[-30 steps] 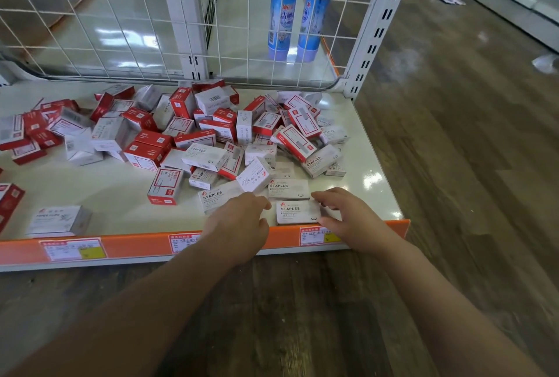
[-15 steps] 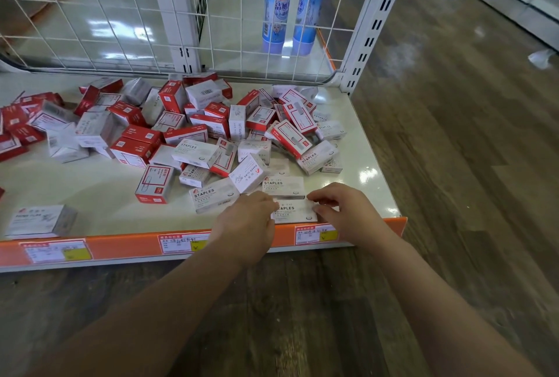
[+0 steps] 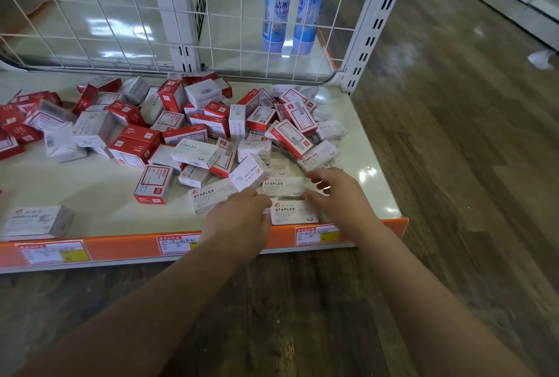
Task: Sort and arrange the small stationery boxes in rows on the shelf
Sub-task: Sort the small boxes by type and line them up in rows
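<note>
Sorting staples boxes at shelf front, right end.
shelf: cream shelf deck (image 3: 375,146), orange price rail (image 3: 121,248) along front edge, wire mesh back (image 3: 90,13).
pile: loose heap of red and white boxes (image 3: 169,134) mid-shelf, unsorted, many tilted or stacked.
row start: two white STAPLES boxes, front one (image 3: 292,212) just behind rail, second (image 3: 279,186) touching behind it; third STAPLES box (image 3: 208,198) skewed to the left.
left hand (image 3: 239,219): knuckles up, fingers curled over near the third box; cannot tell if gripping.
right hand (image 3: 338,192): fingers loosely spread, tips on right ends of the two boxes, holding nothing.
tip: square both boxes against each other and parallel to rail, labels up, before pulling the skewed one in.
</note>
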The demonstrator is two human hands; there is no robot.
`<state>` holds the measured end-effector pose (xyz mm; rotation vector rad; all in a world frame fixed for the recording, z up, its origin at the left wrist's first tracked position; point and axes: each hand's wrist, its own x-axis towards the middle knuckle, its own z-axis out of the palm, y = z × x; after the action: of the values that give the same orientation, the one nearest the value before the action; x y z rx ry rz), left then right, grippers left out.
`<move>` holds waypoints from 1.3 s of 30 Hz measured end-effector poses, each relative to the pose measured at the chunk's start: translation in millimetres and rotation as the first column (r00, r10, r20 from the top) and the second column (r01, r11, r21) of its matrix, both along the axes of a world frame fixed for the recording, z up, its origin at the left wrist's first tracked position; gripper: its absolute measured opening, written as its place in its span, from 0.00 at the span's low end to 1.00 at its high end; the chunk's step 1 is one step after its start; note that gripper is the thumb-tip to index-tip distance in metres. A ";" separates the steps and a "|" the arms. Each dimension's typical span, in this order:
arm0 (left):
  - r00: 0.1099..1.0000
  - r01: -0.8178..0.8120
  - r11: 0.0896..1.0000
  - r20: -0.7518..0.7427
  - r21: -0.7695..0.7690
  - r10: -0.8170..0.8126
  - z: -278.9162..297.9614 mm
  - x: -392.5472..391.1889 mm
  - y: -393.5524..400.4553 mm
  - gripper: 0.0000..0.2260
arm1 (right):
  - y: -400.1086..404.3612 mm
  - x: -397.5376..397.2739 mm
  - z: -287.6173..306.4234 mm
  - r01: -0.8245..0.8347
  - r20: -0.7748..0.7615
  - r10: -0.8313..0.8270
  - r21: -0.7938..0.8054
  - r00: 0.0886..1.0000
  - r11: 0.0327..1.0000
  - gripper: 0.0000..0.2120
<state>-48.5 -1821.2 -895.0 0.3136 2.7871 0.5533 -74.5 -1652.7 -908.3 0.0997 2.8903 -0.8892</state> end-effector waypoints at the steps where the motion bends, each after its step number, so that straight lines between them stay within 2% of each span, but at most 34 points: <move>1: 1.000 -0.011 1.000 0.008 0.002 0.011 0.8 -0.3 -1.2 0.16 | -2.1 -3.0 0.0 -0.008 0.018 0.008 0.001 1.000 1.000 0.20; 5: 0.998 -0.034 0.999 0.050 0.024 0.032 2.6 -0.4 -4.6 0.16 | -7.8 -14.0 -0.8 -0.078 0.104 0.072 0.050 0.992 0.996 0.25; 11: 0.993 -0.048 0.998 0.108 0.028 0.044 -1.3 -0.1 -4.2 0.16 | -6.6 -20.4 -1.5 -0.124 0.147 0.109 0.100 0.983 0.987 0.23; 16: 0.990 -0.074 0.995 0.129 0.069 0.065 -1.2 1.0 -5.4 0.15 | -5.0 -14.1 -1.3 -0.167 0.051 0.162 0.111 0.985 0.980 0.22; 22: 0.970 -0.204 0.964 0.171 0.173 0.175 -3.4 2.1 -4.0 0.15 | -0.8 -5.0 4.8 -0.232 -0.086 0.247 0.153 0.965 0.961 0.21; 31: 0.901 -0.424 0.823 0.267 0.378 0.341 2.0 -1.6 6.1 0.14 | 14.1 10.5 16.3 -0.138 -0.167 0.144 0.045 0.975 0.989 0.17; 36: 0.889 -0.444 0.768 0.329 0.461 0.317 6.6 -3.2 8.2 0.17 | 11.7 25.8 23.7 -0.169 -0.134 0.167 -0.010 0.977 0.986 0.20; 39: 0.898 -0.425 0.766 0.329 0.482 0.291 7.7 -1.5 4.9 0.14 | 9.8 34.2 24.9 -0.190 -0.109 0.183 -0.057 0.977 0.980 0.21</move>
<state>-50.0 -1816.3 -887.3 -0.1896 2.4037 1.3908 -40.3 -1642.8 -883.4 -0.2273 2.8969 -0.9821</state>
